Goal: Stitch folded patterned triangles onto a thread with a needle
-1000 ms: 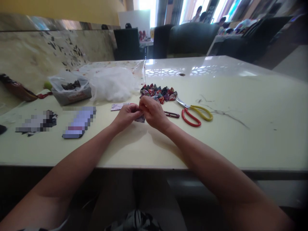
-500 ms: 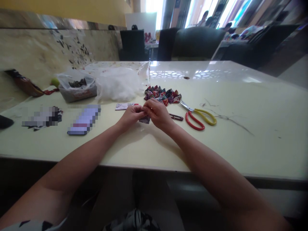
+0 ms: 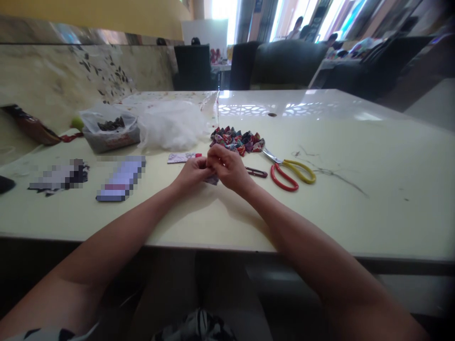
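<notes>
My left hand (image 3: 194, 171) and my right hand (image 3: 228, 166) meet above the table, fingertips pinched together on a small piece of dark patterned fabric (image 3: 212, 180). Only the fabric's lower edge shows below my fingers; the rest is covered. Just behind my hands lies a cluster of folded multicoloured fabric pieces (image 3: 245, 142). A flat patterned cloth piece (image 3: 179, 158) with a red end is left of them. Right of my right hand rest a dark clip-like tool (image 3: 257, 173) and scissors with one red and one yellow handle (image 3: 293, 171).
On the left are a blurred-out phone-like object (image 3: 122, 180), dark-edged scraps (image 3: 60, 177), a plastic bag (image 3: 112, 137) of dark bits and a bag of white stuffing (image 3: 174, 125). Loose threads (image 3: 334, 175) lie to the right. Chairs (image 3: 287, 64) and people are beyond the table.
My right hand has turned slightly over the fabric, and less of the fabric shows below my fingers. The whole view has shifted a little, moving the table things slightly left.
</notes>
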`<state>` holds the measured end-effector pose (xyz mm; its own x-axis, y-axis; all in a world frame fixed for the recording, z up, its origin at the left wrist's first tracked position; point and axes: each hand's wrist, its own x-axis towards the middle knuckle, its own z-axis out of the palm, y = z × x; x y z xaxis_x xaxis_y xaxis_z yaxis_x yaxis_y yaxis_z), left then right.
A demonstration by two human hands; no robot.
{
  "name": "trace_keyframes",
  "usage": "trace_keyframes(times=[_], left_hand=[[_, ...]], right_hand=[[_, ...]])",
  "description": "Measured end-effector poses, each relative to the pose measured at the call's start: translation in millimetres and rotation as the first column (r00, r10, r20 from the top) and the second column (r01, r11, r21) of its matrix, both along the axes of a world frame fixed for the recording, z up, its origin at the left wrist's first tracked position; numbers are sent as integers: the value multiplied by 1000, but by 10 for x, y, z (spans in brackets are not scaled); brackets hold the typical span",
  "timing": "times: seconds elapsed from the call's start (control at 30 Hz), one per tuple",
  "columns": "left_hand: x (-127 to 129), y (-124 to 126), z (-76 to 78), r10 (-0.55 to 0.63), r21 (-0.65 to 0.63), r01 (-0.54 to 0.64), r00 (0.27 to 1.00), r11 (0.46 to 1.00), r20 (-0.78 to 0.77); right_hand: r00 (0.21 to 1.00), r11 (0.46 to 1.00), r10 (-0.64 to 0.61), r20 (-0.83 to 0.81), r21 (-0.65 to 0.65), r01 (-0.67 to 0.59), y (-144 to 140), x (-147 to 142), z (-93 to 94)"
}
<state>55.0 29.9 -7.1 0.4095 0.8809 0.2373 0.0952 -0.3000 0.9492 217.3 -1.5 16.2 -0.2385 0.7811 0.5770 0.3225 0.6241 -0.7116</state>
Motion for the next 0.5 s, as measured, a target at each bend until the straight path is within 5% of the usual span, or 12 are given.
trace_keyframes(times=[0.2,0.5], left_hand=[[-21,12,44,66,14,-66,998,998,-16],[-18,12,64,147,-143,-122,973,982,180]], right_hand=[[929,956,0,-371,-272,-108,87,128,-19],[747,912,32,-664,-287,-294,160,283,17]])
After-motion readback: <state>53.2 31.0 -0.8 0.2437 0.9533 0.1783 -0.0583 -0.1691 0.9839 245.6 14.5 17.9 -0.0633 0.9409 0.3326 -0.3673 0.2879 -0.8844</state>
